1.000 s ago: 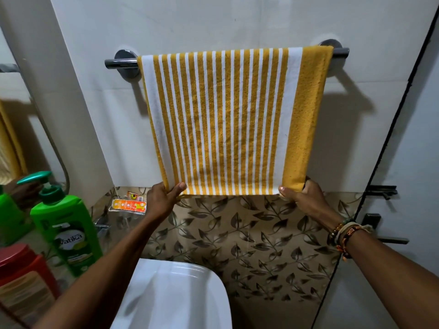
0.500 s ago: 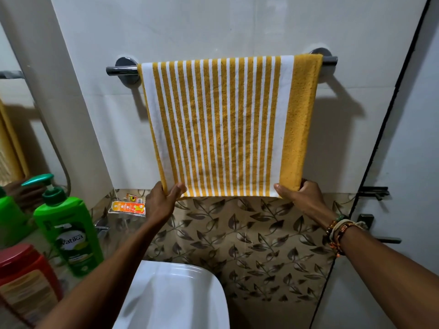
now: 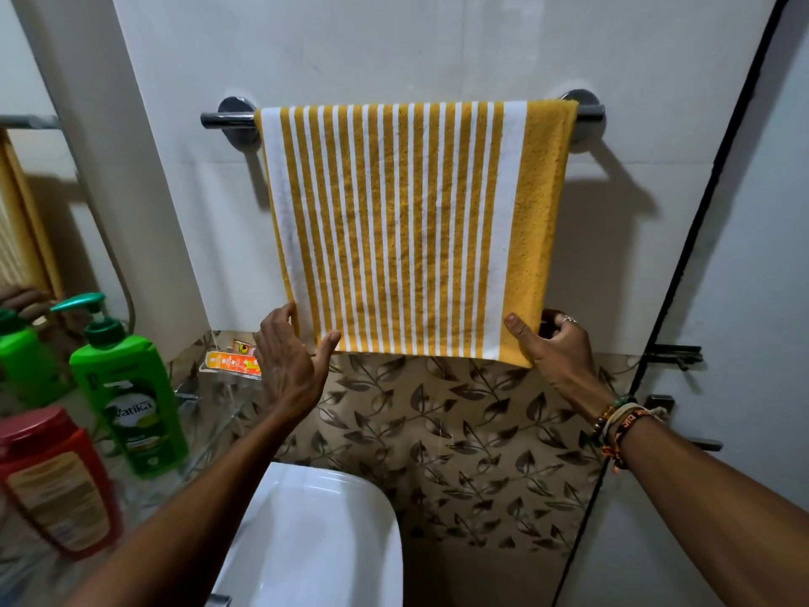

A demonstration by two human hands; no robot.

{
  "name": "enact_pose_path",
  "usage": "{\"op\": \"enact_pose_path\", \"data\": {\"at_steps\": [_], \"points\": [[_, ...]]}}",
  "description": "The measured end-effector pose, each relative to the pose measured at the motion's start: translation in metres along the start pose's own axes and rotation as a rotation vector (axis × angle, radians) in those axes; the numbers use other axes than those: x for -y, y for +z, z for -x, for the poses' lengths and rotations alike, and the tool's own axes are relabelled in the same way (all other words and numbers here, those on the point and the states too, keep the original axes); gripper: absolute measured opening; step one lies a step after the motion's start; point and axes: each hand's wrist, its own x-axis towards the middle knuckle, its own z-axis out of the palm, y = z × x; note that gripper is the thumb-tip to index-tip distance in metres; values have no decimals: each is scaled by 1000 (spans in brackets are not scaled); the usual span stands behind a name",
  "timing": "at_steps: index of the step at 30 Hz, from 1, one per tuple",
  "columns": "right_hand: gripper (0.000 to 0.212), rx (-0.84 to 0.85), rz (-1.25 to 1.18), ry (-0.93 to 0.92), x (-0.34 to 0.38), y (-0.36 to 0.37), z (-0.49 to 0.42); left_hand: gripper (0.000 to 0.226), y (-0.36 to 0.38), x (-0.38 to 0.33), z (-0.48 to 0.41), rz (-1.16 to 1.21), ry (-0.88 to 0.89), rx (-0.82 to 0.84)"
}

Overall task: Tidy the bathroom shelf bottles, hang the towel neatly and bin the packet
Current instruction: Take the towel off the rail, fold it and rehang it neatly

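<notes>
A yellow-and-white striped towel hangs flat over a chrome bar on the white wall. At the towel's lower left corner, my left hand has its fingers spread, with only the thumb tip touching the bottom hem. My right hand pinches the lower right corner, thumb in front and fingers behind. On the glass shelf at the left stand a green pump bottle and a red bottle. An orange packet lies at the shelf's far end, just left of my left hand.
A white basin sits below between my forearms. A mirror at the far left reflects a second green bottle. Leaf-patterned tiles run under the towel. A dark door edge with metal fittings stands to the right.
My left hand has let go of the towel's lower left corner and spread its fingers. The right hand still holds its corner. The view has tilted up slightly.
</notes>
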Motion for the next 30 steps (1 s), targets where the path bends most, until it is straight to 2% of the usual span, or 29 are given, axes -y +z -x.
{"op": "enact_pose_path", "data": {"at_steps": [2, 5, 9, 13, 14, 15, 18, 20, 23, 27, 29, 30], "points": [[111, 34, -34, 18, 2, -5, -4, 74, 1, -6, 1, -48, 33, -4], [118, 90, -84, 24, 4, -14, -11, 74, 3, -20, 4, -133, 11, -15], [86, 144, -90, -5, 3, -22, -24, 70, 6, -41, 11, -270, 27, -6], [97, 227, -120, 20, -3, -28, -45, 64, 16, -73, 27, -322, 56, -14], [93, 246, -131, 5, -5, -28, -50, 62, 19, -85, 33, -321, 50, -27], [80, 270, -139, -17, -7, -29, -54, 59, 24, -98, 39, -317, 39, -36], [22, 354, -130, -96, -10, -29, -64, 52, 37, -137, 56, -274, 48, -42], [8, 421, -142, -156, -10, -33, -67, 47, 46, -165, 66, -200, 105, -37], [13, 494, -180, -170, -4, -38, -62, 50, 56, -205, 74, -74, 106, 1], [23, 578, -207, -179, 3, -44, -52, 70, 66, -260, 75, 74, -66, 10], [22, 588, -198, -189, 7, -45, -49, 68, 68, -279, 72, 77, -114, -11], [21, 587, -196, -184, 7, -45, -47, 61, 69, -286, 70, 69, -137, -23]]}}
